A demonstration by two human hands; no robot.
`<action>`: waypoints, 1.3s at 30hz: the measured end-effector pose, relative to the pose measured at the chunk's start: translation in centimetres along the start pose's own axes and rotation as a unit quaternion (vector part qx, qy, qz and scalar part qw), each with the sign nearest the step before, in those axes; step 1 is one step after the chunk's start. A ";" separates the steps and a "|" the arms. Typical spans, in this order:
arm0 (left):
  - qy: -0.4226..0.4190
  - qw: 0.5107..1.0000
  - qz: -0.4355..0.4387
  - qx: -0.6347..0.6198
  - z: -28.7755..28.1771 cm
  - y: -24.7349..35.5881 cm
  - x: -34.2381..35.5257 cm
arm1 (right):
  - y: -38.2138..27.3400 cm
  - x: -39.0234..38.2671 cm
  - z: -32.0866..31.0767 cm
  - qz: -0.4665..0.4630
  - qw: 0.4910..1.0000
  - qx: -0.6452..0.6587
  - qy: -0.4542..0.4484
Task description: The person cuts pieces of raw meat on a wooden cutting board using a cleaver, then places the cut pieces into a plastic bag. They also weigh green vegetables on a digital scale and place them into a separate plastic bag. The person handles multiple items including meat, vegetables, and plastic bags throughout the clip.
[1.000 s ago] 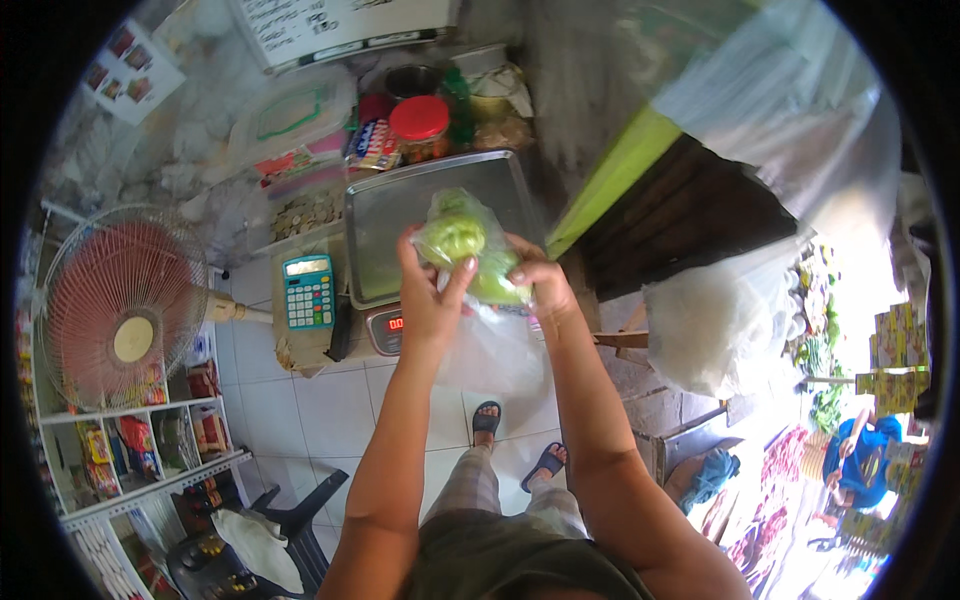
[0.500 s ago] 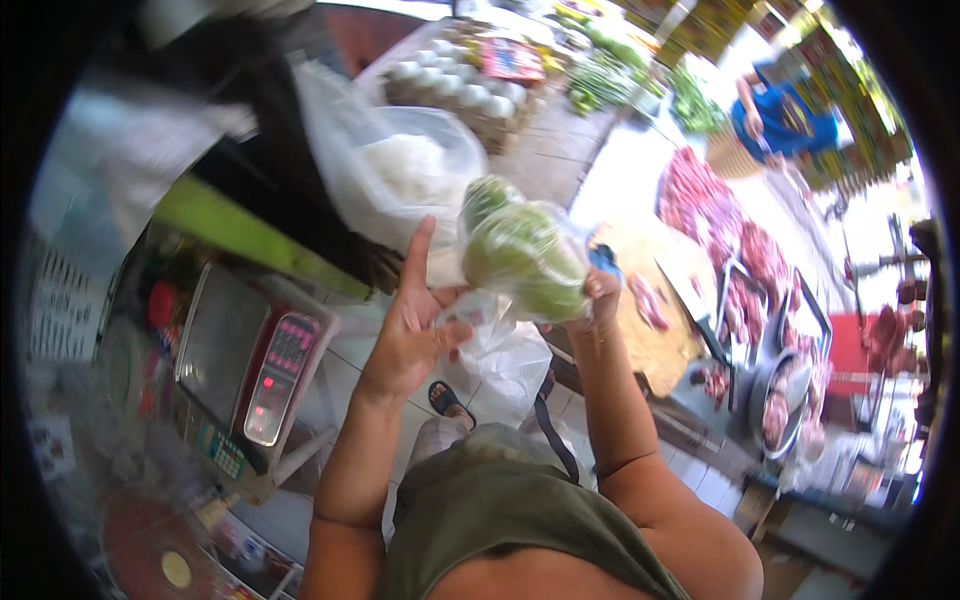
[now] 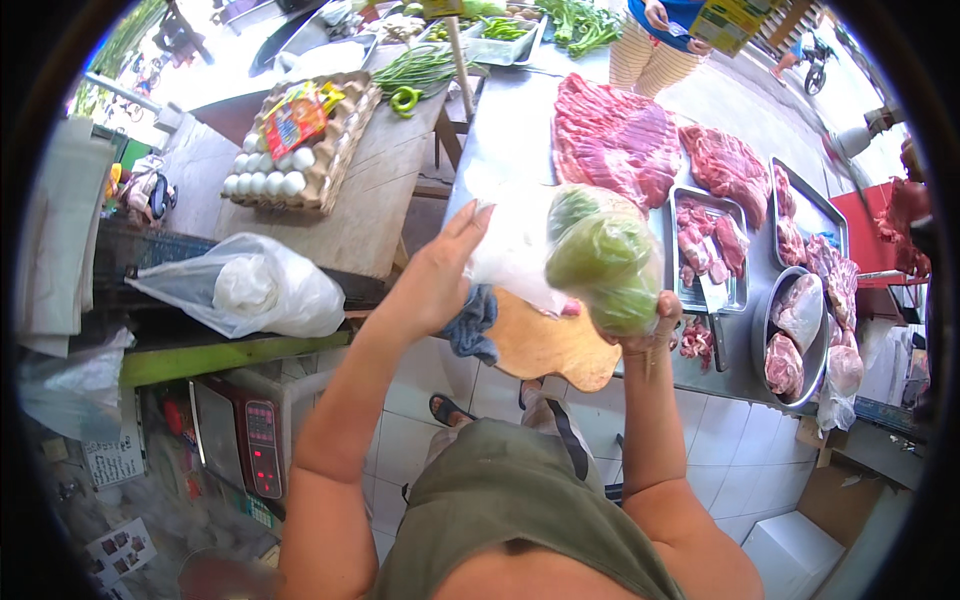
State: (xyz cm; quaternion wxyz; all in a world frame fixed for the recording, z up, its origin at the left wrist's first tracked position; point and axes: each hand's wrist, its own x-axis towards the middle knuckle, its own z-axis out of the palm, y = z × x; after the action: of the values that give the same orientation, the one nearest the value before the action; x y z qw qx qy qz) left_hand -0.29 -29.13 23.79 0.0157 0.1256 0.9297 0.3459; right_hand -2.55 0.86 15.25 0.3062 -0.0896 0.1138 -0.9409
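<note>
My right hand (image 3: 655, 325) grips a clear plastic bag of green vegetables (image 3: 605, 265), held up above the counter. My left hand (image 3: 437, 268) is raised opposite it, fingers closed on a thin white plastic bag (image 3: 515, 255). That white bag spreads between my two hands, and its edges blend into the bright counter. Below the bags lies a wooden chopping board (image 3: 545, 345), partly covered by them. A blue-grey cloth (image 3: 472, 328) sits beside the board, just below my left hand.
Raw meat slabs (image 3: 615, 140), a metal tray of cut meat (image 3: 708, 245), a knife (image 3: 716, 325) and a meat basin (image 3: 797, 335) occupy the counter's right. Leftward are egg cartons (image 3: 300, 140), a filled plastic bag (image 3: 255, 290) and a scale (image 3: 240, 430). A person (image 3: 660, 40) stands beyond.
My view has turned right toward the meat counter. The bag of greens has moved right with my right hand. The white bag, earlier hanging low, is now raised between my hands.
</note>
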 end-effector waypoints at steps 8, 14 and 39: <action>0.055 0.987 -0.017 -0.152 6.1 3.9 -0.6 | 0.3 1.5 -1.1 0.066 0.995 0.078 0.007; 0.105 0.940 -0.035 -0.321 10.1 2.4 -1.2 | 0.4 0.9 -3.2 0.101 0.974 -0.059 0.193; 0.208 0.873 -0.257 -0.359 13.9 -3.5 -1.7 | 12.2 2.7 -4.8 -0.093 0.557 -0.808 0.170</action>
State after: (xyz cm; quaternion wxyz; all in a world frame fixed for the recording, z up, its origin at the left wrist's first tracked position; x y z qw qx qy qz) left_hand 2.14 -23.24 10.89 -0.0453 -0.2066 0.7227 0.6580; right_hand 0.91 -9.60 7.65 -0.0085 -0.1479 0.8669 -0.4760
